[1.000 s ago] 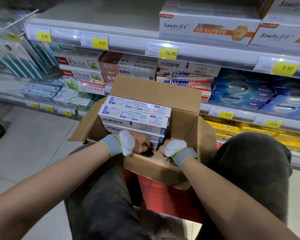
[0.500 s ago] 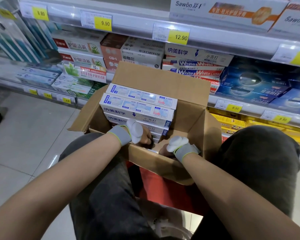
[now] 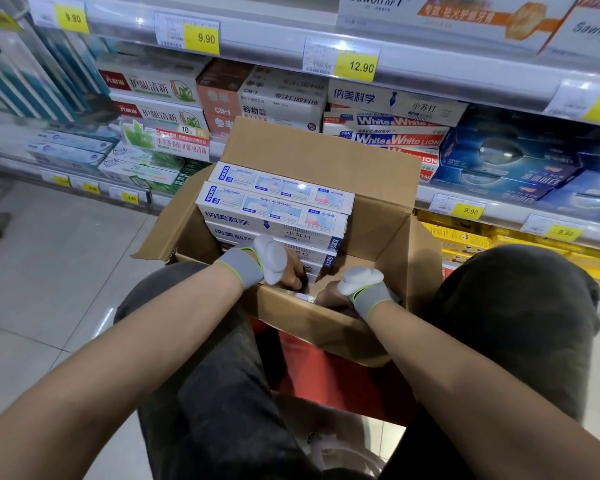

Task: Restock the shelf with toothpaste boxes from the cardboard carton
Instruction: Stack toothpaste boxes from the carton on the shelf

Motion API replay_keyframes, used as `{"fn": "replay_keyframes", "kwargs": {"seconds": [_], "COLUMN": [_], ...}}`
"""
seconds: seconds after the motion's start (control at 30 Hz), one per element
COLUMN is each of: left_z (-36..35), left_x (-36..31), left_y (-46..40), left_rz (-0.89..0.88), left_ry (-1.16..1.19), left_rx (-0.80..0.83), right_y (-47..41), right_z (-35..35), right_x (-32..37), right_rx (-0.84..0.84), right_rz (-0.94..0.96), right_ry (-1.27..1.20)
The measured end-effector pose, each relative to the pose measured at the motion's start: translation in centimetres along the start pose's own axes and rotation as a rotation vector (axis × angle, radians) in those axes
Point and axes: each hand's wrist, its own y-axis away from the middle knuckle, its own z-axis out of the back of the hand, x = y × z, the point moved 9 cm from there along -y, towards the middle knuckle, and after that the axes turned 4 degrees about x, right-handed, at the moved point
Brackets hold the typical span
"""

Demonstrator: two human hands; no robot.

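Your open brown cardboard carton (image 3: 329,327) sits between your knees, its flaps spread, with free room at its right end. Both your left hand (image 3: 290,271) and right hand (image 3: 331,296) reach inside by the stacked white-and-blue toothpaste boxes (image 3: 274,216); whether the fingers grip, you cannot tell. The white shelf (image 3: 499,211) stands just behind the rear flap.

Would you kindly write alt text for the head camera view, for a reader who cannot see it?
A seated person reaches both hands, left hand and right hand, into an open cardboard carton on their lap, beside stacked white toothpaste boxes. Their fingers are hidden inside, so any grip is unclear. Beyond stands a shelf of toothpaste with yellow price tags.
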Motion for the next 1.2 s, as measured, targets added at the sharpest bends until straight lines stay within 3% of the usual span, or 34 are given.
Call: {"fn": "replay_keyframes", "kwargs": {"seconds": [0.17, 0.53, 0.8, 1.1, 1.2], "left_z": [-0.3, -0.5, -2.3, -2.3, -1.2], "left_x": [-0.1, 0.4, 4.1, 3.7, 3.9], "left_y": [-0.3, -0.8, -5.6, -4.8, -2.6], "left_rz": [-0.026, -0.014, 0.122, 0.076, 0.081], "left_ry": [-0.029, -0.024, -0.029, 0.171, 0.249], "left_rx": [0.005, -0.012, 0.077, 0.021, -0.138], "right_y": [-2.8, -3.3, -2.2, -1.1, -0.7], "right_z": [-1.7, -0.1, 0.5, 0.7, 1.2], "right_x": [-1.2, -1.9, -1.4, -1.2, -1.2], "right_rx": [0.097, -0.087, -0.095, -0.067, -0.077], "right_rz": [-0.083, -0.054, 0.004, 0.032, 0.040], "right_ry": [-0.227, -0.669, -0.608, -0.645, -0.692]}}
